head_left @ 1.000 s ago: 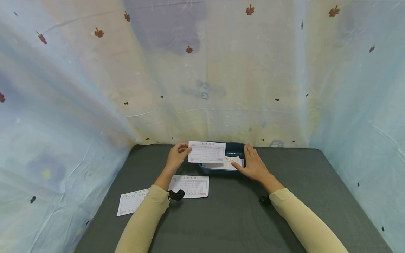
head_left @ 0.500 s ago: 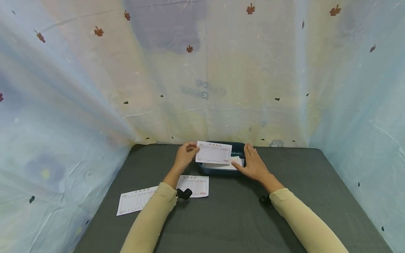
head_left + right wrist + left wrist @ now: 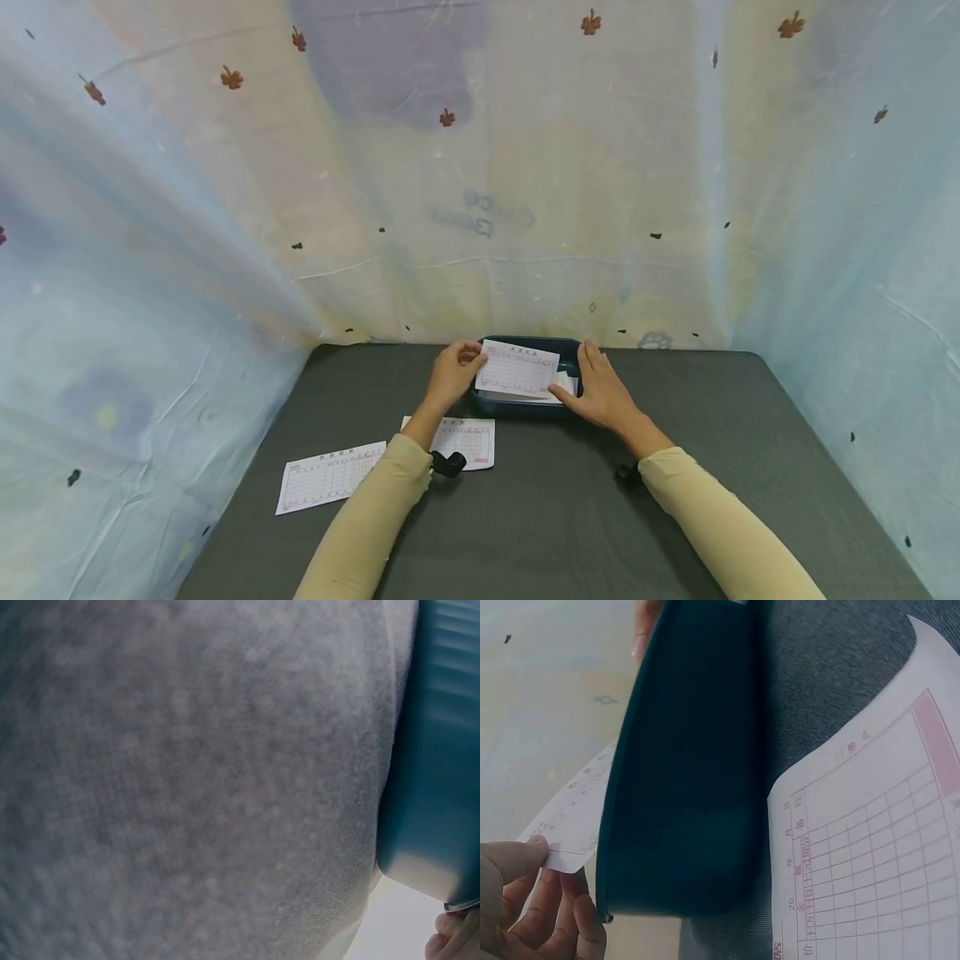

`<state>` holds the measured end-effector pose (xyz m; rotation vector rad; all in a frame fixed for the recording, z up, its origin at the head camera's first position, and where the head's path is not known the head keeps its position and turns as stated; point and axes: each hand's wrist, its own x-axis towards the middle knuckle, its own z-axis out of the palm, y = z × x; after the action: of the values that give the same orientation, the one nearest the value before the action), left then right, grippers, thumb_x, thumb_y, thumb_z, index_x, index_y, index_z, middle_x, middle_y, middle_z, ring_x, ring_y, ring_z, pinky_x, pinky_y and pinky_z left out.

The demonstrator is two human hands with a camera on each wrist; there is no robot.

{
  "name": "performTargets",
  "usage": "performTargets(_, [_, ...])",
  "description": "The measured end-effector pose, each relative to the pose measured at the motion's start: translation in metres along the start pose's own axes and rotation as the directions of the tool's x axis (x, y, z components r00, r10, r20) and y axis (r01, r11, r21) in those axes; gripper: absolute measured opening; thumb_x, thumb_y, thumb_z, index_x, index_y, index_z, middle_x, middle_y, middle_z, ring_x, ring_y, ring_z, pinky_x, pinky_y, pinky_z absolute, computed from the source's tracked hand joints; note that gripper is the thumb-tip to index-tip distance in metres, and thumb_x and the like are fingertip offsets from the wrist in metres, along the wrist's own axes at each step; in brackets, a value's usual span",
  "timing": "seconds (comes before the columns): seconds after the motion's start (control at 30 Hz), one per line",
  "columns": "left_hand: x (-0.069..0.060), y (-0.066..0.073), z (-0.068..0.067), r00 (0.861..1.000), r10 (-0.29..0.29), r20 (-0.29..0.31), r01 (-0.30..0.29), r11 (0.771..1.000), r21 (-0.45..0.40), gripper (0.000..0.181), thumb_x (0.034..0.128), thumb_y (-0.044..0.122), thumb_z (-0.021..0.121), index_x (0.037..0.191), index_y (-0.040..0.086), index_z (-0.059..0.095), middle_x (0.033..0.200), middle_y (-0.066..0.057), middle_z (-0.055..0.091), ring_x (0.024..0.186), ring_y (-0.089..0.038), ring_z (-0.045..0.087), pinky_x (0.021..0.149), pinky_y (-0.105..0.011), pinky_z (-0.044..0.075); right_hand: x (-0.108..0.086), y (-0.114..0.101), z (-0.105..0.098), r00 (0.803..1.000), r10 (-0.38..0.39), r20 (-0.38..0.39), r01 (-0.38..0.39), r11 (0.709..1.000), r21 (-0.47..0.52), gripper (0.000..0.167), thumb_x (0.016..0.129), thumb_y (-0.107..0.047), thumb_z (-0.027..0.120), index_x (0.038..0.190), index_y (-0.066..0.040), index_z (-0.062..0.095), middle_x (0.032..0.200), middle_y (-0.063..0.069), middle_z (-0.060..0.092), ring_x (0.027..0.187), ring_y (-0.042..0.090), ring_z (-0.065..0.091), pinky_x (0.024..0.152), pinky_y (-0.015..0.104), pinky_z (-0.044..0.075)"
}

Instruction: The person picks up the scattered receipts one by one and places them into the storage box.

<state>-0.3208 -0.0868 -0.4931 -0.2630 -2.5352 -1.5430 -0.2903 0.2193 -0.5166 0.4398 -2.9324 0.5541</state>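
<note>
In the head view, my left hand (image 3: 452, 375) pinches the left edge of a white printed form slip (image 3: 517, 367) between thumb and fingers. The slip is tilted over a dark blue plastic tray (image 3: 525, 410). More white slips (image 3: 567, 384) lie inside, partly covered by the held one. My right hand (image 3: 603, 393) rests at the tray's right end with its fingers straight and its thumb spread over the near side. From the left wrist, the pinched slip (image 3: 574, 814) passes behind the tray wall (image 3: 682, 772). Only fingertips (image 3: 454, 934) of the right hand show in the right wrist view.
Two more printed slips lie on the dark grey tabletop (image 3: 585, 517): one slip (image 3: 330, 477) at the left, another slip (image 3: 468, 442) in front of the tray, partly behind the left forearm. A patterned curtain (image 3: 525, 208) hangs behind the tray and along both sides.
The left hand has moved right, carrying the pinched slip farther over the tray and lower, with its right side tipping down. The right hand and tray have stayed in place.
</note>
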Motion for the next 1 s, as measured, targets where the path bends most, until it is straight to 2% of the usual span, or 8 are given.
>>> performTargets(0.27, [-0.002,0.004,0.006,0.999,0.047,0.017,-0.048,0.995,0.085,0.017,0.1048,0.021,0.074,0.117,0.009,0.074,0.112,-0.011,0.077,0.096,-0.027,0.074,0.084,-0.043,0.061,0.001,0.0,0.001,1.0,0.002,0.0,-0.002,1.0,-0.013,0.111,0.102,-0.068,0.058,0.166,0.012,0.014,0.176,0.03,0.009,0.164,0.045,0.011,0.133,0.059,0.012])
performTargets(0.47, [-0.004,0.005,0.01,0.996,0.088,0.031,-0.092,0.979,0.182,0.016,0.1056,0.025,0.073,0.116,0.012,0.074,0.106,-0.004,0.078,0.09,-0.02,0.07,0.076,-0.037,0.058,0.0,0.001,0.001,1.0,0.002,0.007,-0.002,1.0,0.003,0.111,0.102,-0.067,0.059,0.167,0.011,0.012,0.176,0.03,0.008,0.165,0.043,0.009,0.133,0.059,0.012])
performTargets(0.63, [-0.005,0.004,0.012,0.993,0.114,0.026,-0.116,0.967,0.227,0.016,0.1055,0.023,0.073,0.116,0.011,0.075,0.104,-0.004,0.077,0.085,-0.017,0.066,0.071,-0.033,0.054,0.0,0.0,0.001,1.0,-0.001,0.009,0.001,1.0,0.014,0.112,0.102,-0.067,0.059,0.167,0.011,0.012,0.176,0.03,0.007,0.165,0.043,0.009,0.133,0.059,0.011])
performTargets(0.87, [-0.008,0.004,0.009,0.989,0.146,0.016,-0.144,0.944,0.296,0.018,0.104,0.016,0.074,0.117,0.003,0.076,0.107,-0.011,0.071,0.089,-0.021,0.063,0.077,-0.036,0.055,0.0,0.0,0.001,1.0,0.003,0.008,-0.003,1.0,0.015,0.112,0.101,-0.068,0.058,0.167,0.011,0.013,0.177,0.029,0.007,0.165,0.043,0.009,0.133,0.059,0.011])
performTargets(1.0, [-0.009,0.002,0.007,0.987,0.16,-0.001,-0.151,0.939,0.31,0.018,0.1035,0.015,0.075,0.117,0.003,0.076,0.108,-0.011,0.069,0.09,-0.021,0.062,0.078,-0.036,0.055,0.0,0.001,0.001,1.0,0.005,0.007,-0.005,1.0,0.009,0.113,0.101,-0.069,0.057,0.167,0.011,0.013,0.176,0.03,0.007,0.165,0.043,0.009,0.133,0.059,0.012])
